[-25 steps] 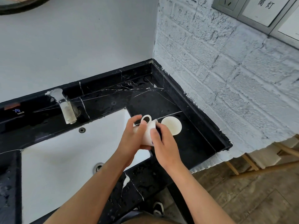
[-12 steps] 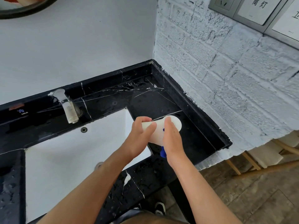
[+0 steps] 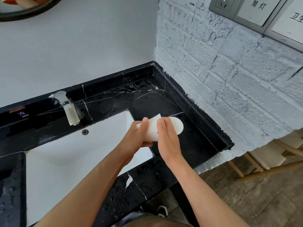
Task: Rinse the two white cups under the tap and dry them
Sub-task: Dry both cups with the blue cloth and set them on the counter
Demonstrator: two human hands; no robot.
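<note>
Head view: your left hand (image 3: 137,138) and right hand (image 3: 166,138) clasp one cup (image 3: 151,131) over the sink (image 3: 68,163) edge; second cup (image 3: 177,126) on bench (image 3: 193,141) behind. Risk: wet fingers slip, cup drops

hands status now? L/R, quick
Left hand: closed around the white cup, held over the sink's right edge.
Right hand: fingers flat against the same cup, a white tissue showing above them; whether it grips cannot be told.
</note>
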